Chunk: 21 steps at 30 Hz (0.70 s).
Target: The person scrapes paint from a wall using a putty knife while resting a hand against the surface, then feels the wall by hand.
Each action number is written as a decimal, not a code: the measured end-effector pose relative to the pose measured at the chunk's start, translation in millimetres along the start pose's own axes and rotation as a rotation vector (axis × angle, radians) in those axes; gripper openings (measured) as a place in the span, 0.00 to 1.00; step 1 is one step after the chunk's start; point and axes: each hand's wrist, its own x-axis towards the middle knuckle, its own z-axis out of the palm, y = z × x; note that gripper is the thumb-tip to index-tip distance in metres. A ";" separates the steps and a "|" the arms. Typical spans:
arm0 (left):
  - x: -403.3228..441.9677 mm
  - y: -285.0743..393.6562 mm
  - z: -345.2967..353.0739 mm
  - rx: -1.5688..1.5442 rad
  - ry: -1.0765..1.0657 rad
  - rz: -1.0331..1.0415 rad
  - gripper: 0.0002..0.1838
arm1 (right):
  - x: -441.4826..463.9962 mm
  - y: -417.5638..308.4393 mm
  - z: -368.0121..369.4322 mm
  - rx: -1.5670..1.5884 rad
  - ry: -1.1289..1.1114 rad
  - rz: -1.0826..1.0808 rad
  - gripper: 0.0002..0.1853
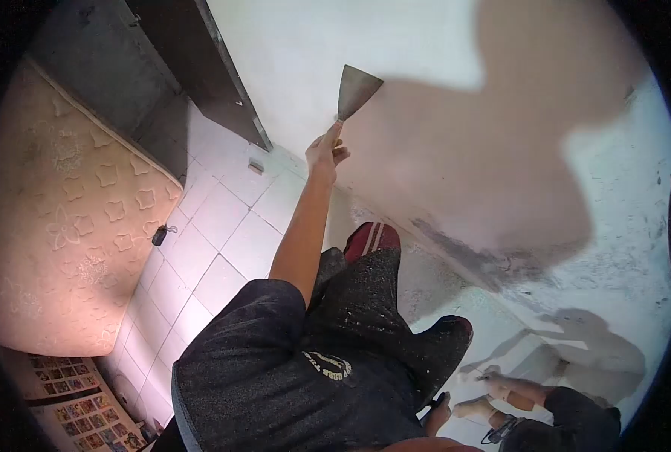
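At the lower edge, the right hand (438,416) is showing partly, its finger state impossible to tell. A co-worker's arm (525,393) is reaching in nearby, and dark trousers (358,301) are filling the middle. A mattress (71,218) is occupying the left side. Further out, the left hand (326,154) is pinching the scraper (358,90) by its handle, the blade spreading beyond the fingers before the pale wall (290,68).

From where I stand, the scraper (359,92) — a dull grey, flat blade fanning out from a narrow neck — is gripped by its handle in the left hand (323,157), broad edge outermost and slanted against the pale wall (414,41), contact unclear to me.
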 end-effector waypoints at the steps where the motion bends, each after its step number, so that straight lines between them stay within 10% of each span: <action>1: -3.1 -0.1 -0.8 0.081 -0.041 -0.007 0.29 | -0.6 15.5 -1.3 0.017 -0.011 0.004 0.25; 8: -8.8 -8.2 -6.8 0.422 -0.248 0.050 0.35 | 18.8 40.2 -5.7 -0.010 -0.139 -0.102 0.25; 10: -10.6 -17.8 -11.0 0.452 -0.234 0.089 0.36 | 11.6 31.0 -2.7 -0.319 -0.127 -0.554 0.25; 11: -9.8 -22.5 -14.9 0.477 -0.238 0.090 0.37 | 5.7 12.3 6.4 0.033 -0.100 -0.042 0.24; 18: -11.1 -12.3 -36.8 0.553 -0.275 0.112 0.33 | 28.5 3.2 18.2 -0.202 -0.111 -0.137 0.25; 20: 21.3 -25.1 -60.9 0.629 -0.337 0.385 0.28 | 51.5 33.7 17.5 -0.456 -0.032 -0.744 0.25; 21: 15.0 -18.6 -61.3 0.625 -0.269 0.238 0.22 | 35.4 8.6 19.3 -0.378 -0.137 -0.465 0.26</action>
